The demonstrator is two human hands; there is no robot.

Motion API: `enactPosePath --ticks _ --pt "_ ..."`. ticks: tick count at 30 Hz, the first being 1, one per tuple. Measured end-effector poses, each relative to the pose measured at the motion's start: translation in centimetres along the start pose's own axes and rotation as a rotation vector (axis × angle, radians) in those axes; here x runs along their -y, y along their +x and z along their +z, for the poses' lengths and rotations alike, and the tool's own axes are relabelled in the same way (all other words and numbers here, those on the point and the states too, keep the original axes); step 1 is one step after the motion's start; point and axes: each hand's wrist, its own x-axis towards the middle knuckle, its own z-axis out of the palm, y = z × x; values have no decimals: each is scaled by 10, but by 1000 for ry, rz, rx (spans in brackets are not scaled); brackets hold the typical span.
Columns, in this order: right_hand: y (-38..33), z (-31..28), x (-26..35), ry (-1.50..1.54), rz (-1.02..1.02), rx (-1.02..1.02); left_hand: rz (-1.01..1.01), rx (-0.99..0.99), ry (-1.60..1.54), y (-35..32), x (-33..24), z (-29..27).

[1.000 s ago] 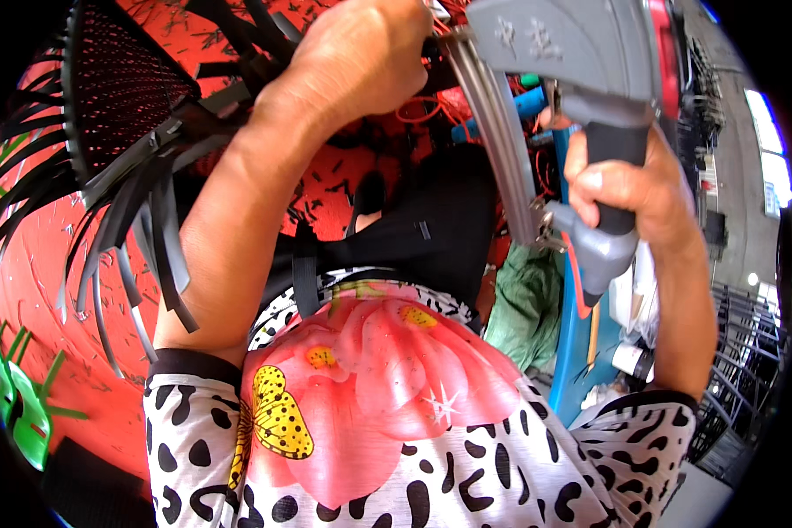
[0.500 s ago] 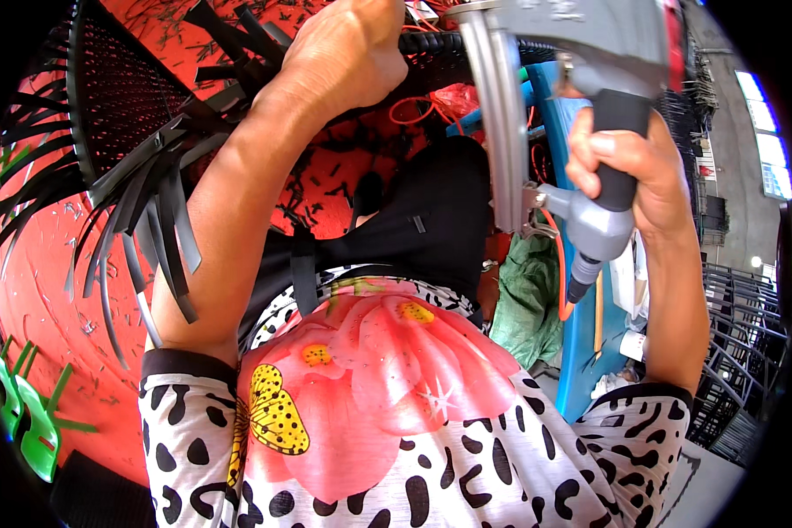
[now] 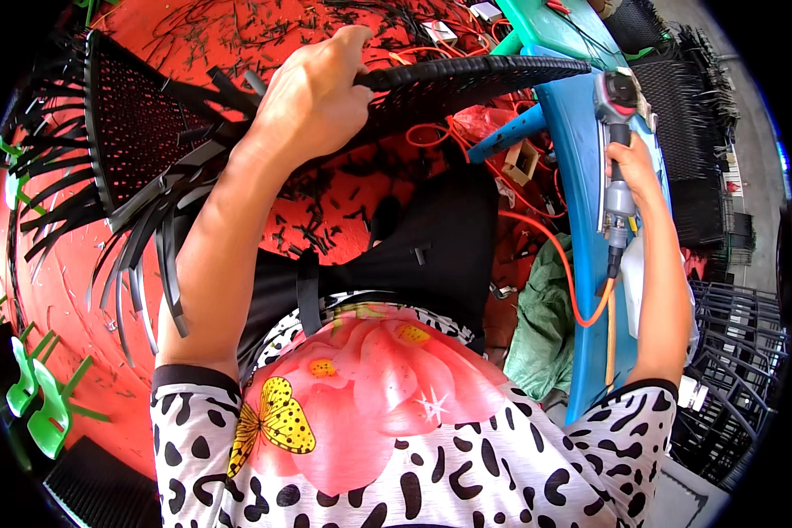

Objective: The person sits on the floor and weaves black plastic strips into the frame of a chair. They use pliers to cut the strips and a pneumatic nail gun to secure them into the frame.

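The left hand (image 3: 319, 99) is gripping black wickerwork (image 3: 475, 76) at twelve o'clock; the right hand (image 3: 640, 172) is clutching a pneumatic stapler (image 3: 620, 201) over the blue table (image 3: 581, 158), two o'clock. Black scraps (image 3: 319, 236) are littering the red floor (image 3: 106, 361).

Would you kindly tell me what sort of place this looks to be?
It looks like a workshop, probably for woven goods: a black woven piece with loose strips hanging from it, a grey tool on an orange hose in the right hand, and black offcuts over the red floor.
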Motion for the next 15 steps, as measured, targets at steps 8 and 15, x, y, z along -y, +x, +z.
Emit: enactPosePath --ticks 8,15 --pt "69 43 -22 -751 106 -64 -110 44 63 -2 -6 -3" --pt "88 16 -50 -519 -29 -303 -73 -24 -277 3 5 -1"
